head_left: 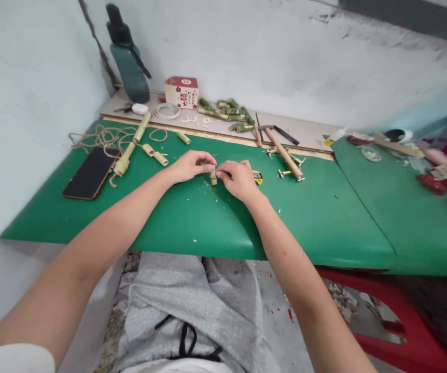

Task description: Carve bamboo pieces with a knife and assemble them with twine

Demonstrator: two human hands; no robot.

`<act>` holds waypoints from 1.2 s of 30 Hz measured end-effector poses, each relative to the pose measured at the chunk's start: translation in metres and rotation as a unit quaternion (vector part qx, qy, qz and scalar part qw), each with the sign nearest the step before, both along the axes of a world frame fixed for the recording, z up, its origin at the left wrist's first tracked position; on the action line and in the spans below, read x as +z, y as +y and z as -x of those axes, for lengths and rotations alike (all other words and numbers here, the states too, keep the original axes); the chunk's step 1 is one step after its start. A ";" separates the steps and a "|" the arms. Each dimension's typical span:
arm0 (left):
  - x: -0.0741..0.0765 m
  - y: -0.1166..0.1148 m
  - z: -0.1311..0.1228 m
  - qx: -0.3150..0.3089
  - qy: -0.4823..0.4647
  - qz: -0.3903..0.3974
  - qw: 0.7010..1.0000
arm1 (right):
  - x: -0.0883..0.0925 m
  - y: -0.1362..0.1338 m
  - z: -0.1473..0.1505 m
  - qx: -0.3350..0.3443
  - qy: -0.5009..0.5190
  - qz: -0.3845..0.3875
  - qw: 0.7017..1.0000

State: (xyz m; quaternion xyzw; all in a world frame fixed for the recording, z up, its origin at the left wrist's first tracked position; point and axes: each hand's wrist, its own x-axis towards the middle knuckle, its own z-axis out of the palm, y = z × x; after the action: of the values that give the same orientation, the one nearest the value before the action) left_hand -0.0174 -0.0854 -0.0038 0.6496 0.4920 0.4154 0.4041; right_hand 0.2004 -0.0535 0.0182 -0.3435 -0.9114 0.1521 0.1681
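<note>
A short piece of bamboo point(213, 179) is on the green table top, right below my fingertips, with pale shavings scattered around it. My left hand point(193, 167) reaches in from the left, thumb and forefinger pinched together just above the bamboo's far end. From the other side my right hand point(238, 179) also pinches, its fingertips almost meeting the left ones at the bamboo. Whatever is between the fingers is too small to make out. A yellow utility knife point(257, 177) lies beside my right hand, partly hidden behind it.
At the left are a phone point(90, 173), tangled twine point(101, 137) and a long bamboo tube point(130, 150). Cut bamboo pieces point(233, 114), a red-and-white box point(182, 93) and a bottle point(130, 72) stand along the wall. A hammer point(285, 155) lies across small stick assemblies at the right.
</note>
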 end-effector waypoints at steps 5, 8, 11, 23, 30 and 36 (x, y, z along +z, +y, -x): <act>0.001 0.000 -0.001 -0.014 -0.001 0.001 1.000 | 0.002 0.003 -0.004 0.015 0.001 0.018 1.000; 0.001 0.000 -0.001 -0.018 0.002 0.001 1.000 | 0.002 0.006 -0.005 0.029 -0.001 0.023 0.999; 0.000 0.001 0.000 -0.022 0.003 0.006 1.000 | 0.003 0.006 -0.007 0.030 -0.004 0.026 0.999; -0.003 0.004 -0.001 0.014 -0.034 0.027 0.999 | -0.004 -0.002 -0.018 0.008 0.032 -0.024 0.999; -0.006 0.004 -0.003 0.026 -0.057 0.023 0.998 | -0.009 0.002 -0.018 -0.019 0.055 -0.061 0.996; -0.007 0.004 -0.006 0.015 -0.081 0.026 0.996 | -0.011 0.006 -0.015 -0.009 0.037 -0.060 0.997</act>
State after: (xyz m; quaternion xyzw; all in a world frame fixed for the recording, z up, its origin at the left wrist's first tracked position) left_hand -0.0111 -0.0816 -0.0111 0.5955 0.4786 0.4594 0.4530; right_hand 0.2158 -0.0476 0.0070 -0.3352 -0.9088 0.1081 0.2238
